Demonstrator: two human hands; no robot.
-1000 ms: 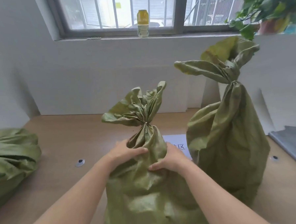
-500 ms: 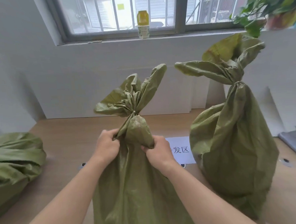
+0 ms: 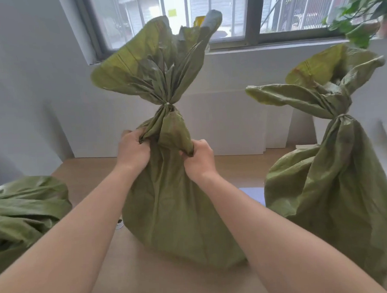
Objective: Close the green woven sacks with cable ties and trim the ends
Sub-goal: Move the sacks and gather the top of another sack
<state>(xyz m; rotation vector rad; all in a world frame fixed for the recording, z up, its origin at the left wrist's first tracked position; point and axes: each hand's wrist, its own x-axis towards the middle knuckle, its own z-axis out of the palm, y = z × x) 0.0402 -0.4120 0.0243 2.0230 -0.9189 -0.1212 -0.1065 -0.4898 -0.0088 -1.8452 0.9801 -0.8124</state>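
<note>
A green woven sack (image 3: 176, 214) stands upright in the middle, its neck cinched by a white cable tie (image 3: 167, 104) with the mouth fanned out above. My left hand (image 3: 133, 149) grips a fold of fabric just below the tie on the left. My right hand (image 3: 198, 156) grips a bunched fold on the right side. Whether the sack's bottom touches the wooden table (image 3: 137, 281) is unclear. A second tied sack (image 3: 338, 188) stands at the right.
Another green sack (image 3: 23, 213) lies on its side at the left edge. A white paper sheet (image 3: 253, 193) lies on the table behind the middle sack. White wall panels, a windowsill with a yellow bottle (image 3: 199, 20) and a potted plant (image 3: 360, 10) are behind.
Both hands went from resting on the sack's shoulders to gripping its fabric, and have pulled the sack upward; its tied neck now sits much higher in view.
</note>
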